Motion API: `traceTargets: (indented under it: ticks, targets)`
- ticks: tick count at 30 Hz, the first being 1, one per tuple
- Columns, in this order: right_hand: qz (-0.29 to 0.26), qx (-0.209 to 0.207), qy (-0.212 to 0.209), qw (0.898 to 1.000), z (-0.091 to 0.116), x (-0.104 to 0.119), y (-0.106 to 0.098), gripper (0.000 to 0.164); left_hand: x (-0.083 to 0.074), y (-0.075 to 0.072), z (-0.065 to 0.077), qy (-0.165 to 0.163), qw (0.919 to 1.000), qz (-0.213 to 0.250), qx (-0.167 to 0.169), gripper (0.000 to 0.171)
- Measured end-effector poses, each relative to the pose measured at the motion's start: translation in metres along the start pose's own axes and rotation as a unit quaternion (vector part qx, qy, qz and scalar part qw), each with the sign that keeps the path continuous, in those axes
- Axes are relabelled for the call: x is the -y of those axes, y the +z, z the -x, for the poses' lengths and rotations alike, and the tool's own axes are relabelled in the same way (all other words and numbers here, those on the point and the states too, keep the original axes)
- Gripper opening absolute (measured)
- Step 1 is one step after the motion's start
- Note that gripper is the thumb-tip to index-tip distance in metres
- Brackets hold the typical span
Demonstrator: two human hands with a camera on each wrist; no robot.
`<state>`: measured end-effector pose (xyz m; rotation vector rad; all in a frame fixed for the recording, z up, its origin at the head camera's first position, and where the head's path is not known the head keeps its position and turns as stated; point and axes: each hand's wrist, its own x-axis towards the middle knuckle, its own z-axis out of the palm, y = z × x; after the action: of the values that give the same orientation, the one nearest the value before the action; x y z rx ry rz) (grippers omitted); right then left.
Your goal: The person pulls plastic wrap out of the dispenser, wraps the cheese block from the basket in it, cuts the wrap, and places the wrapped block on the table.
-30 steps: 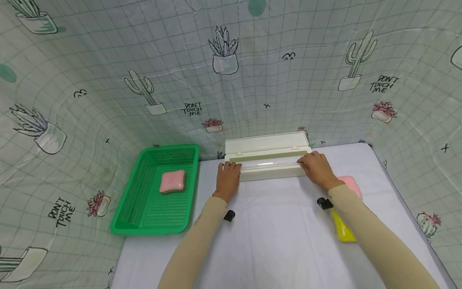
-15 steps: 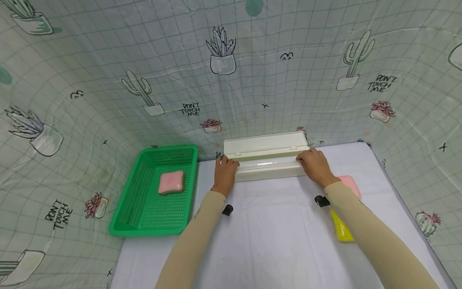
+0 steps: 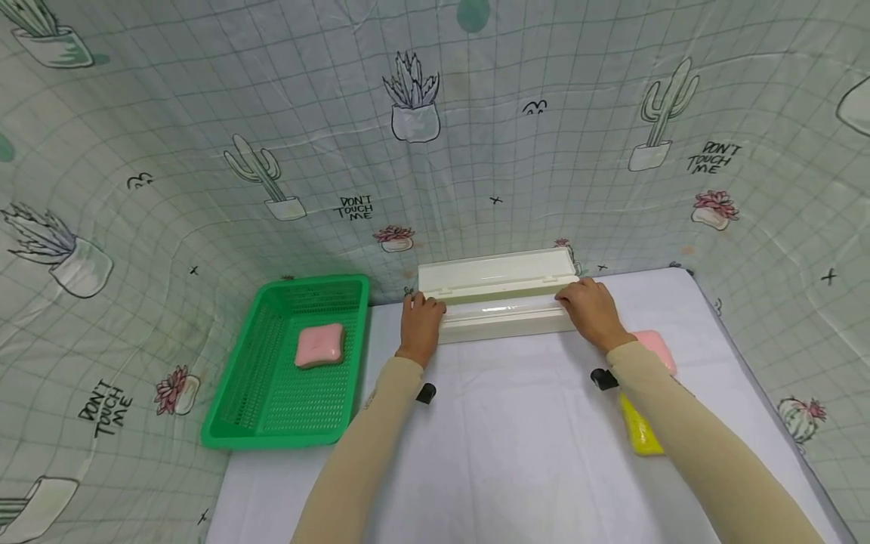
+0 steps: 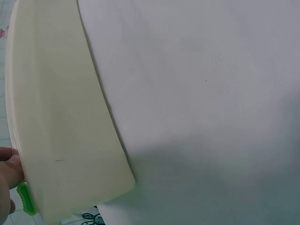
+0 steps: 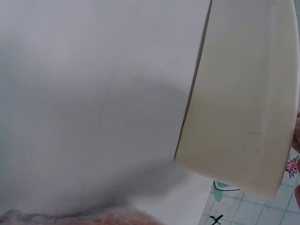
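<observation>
A long cream cling film dispenser (image 3: 506,325) lies at the back of the table with its hinged lid (image 3: 499,272) raised. Inside stretches a shiny roll of cling film (image 3: 499,308). My left hand (image 3: 420,326) is at the left end, its curled fingers seeming to pinch the film's edge. At the right end, my right hand (image 3: 593,311) pinches the film between thumb and fingers. The left wrist view shows the dispenser's front wall (image 4: 70,108), with a small green piece (image 4: 26,199) beside my fingers. Fingertip contact is mostly hidden in both wrist views.
A green plastic basket (image 3: 217,423) stands left, holding a pink sponge-like block (image 3: 319,345). On the right, a pink block (image 3: 655,349) and a yellow packet (image 3: 639,431) lie partly beneath my right forearm. A printed curtain (image 3: 476,166) hangs directly behind the dispenser.
My left hand has shifted slightly left and back along the dispenser's end. The right hand stays at its end, and the lid remains raised. The whole view has drifted slightly.
</observation>
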<state>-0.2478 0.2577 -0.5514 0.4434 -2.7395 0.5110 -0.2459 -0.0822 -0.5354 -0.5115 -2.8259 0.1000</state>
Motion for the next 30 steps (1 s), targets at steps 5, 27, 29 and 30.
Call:
traceTargets:
  ticks: [5, 27, 29, 30]
  targets:
    - [-0.004, 0.003, -0.003, 1.0, 0.004, 0.002, 0.002, 0.011, 0.0, -0.002, 0.003, -0.018, 0.9994, -0.003, 0.03, 0.02]
    - [0.009, -0.04, -0.019, 0.999, -0.002, -0.005, 0.003, 0.008, 0.013, -0.007, -0.004, -0.043, 0.9905, 0.126, 0.033, 0.012]
    - [0.006, -0.038, -0.017, 0.999, -0.002, -0.004, 0.003, 0.008, 0.014, -0.006, -0.005, -0.05, 0.9907, 0.124, 0.027, 0.01]
    - [0.004, -0.038, -0.016, 0.999, -0.002, -0.004, 0.003, 0.008, 0.014, -0.006, -0.005, -0.053, 0.9909, 0.121, 0.025, 0.009]
